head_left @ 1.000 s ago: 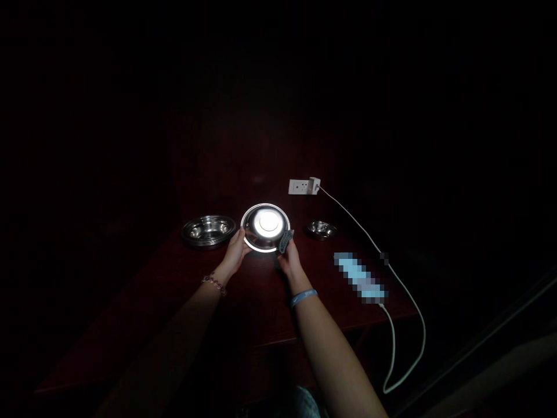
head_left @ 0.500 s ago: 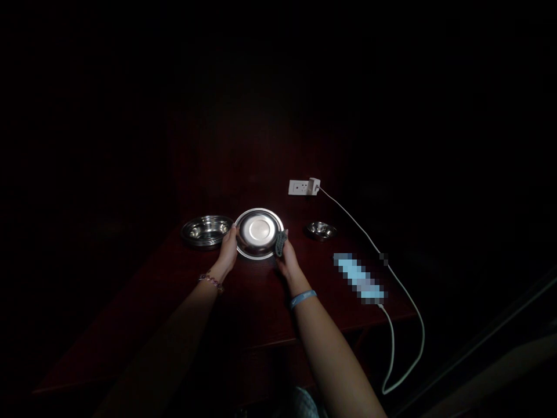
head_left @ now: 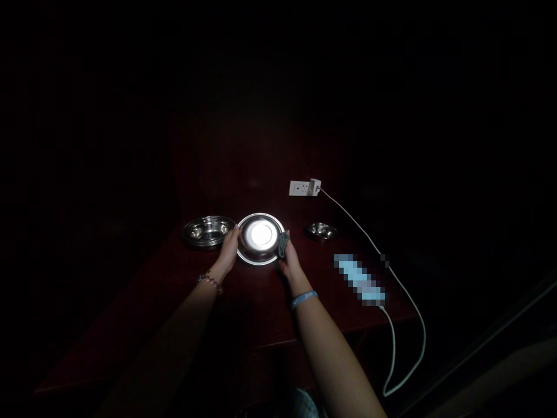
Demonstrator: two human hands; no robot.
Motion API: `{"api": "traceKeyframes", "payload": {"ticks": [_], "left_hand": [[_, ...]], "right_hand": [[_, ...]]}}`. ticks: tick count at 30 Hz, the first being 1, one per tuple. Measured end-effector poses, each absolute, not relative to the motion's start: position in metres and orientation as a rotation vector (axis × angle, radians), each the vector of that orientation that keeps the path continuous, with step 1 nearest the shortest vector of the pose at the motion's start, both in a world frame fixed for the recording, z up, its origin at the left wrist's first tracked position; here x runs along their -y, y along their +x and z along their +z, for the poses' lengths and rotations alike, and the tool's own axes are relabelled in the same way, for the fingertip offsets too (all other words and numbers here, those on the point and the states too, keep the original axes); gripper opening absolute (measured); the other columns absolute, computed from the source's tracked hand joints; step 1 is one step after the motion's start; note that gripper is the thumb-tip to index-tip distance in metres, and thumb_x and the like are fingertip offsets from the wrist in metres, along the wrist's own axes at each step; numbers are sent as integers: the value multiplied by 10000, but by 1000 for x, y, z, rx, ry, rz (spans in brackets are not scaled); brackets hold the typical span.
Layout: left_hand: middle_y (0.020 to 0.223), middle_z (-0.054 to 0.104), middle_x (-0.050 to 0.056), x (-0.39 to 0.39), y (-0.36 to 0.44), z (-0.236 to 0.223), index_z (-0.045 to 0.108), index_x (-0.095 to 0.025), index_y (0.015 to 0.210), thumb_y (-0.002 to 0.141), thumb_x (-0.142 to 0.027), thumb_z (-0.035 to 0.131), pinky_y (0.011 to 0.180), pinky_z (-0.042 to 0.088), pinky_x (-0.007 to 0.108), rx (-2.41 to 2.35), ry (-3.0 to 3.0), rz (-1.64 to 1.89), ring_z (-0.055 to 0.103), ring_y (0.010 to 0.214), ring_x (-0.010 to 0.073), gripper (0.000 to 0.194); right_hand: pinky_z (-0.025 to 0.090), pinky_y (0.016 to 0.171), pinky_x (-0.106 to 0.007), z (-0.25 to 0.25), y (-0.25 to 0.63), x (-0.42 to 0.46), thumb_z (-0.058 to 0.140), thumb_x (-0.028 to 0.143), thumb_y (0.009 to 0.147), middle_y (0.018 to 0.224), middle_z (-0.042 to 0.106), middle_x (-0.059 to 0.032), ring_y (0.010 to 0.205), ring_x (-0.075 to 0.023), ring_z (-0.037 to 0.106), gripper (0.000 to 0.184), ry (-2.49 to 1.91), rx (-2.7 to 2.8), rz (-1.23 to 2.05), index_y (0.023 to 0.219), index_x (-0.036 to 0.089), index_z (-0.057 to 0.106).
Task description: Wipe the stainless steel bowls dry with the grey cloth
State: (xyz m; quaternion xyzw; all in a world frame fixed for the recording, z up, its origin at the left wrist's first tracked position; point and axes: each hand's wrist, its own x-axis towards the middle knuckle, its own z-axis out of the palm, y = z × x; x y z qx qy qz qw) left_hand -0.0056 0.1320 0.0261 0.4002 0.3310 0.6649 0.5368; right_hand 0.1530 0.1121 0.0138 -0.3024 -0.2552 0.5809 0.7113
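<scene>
A shiny stainless-steel dish [head_left: 261, 238] is held up over the table with its round base toward me, reflecting bright light. My left hand [head_left: 230, 251] grips its left rim, thumb along the edge. On the opposite side, my right hand [head_left: 290, 259] is closed around a small dark grey-green cloth [head_left: 283, 244] pressed against the right rim. Several similar steel dishes [head_left: 208, 231] sit nested and upright just left of my left hand. A smaller steel bowl [head_left: 321, 231] stands on the table to the right. Most fingers are hidden behind the dish.
The dark red wooden table [head_left: 261, 307] meets a back panel with a white wall socket [head_left: 300, 188]. A charger [head_left: 314, 187] is plugged in there. Its white cable [head_left: 357, 222] loops past the table's right edge to a blurred pale-blue object [head_left: 360, 280].
The dish has shifted slightly down and tilted, so its base now shines brighter. The cloth has moved a little with my right hand. Both hands keep their hold.
</scene>
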Motion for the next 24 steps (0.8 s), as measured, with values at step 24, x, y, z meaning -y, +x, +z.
{"api": "traceKeyframes", "payload": {"ticks": [24], "left_hand": [[876,711,73,-109,8,35,629,-190,885,960,-352,524,793,559,295,-587,830,1428,685,869,175,207]], "right_hand": [[547,1016,-336,28,151,-100,516,462,973,868,788,-41,1024,-167,727,337,-577,507,1318,984,200,727]]}}
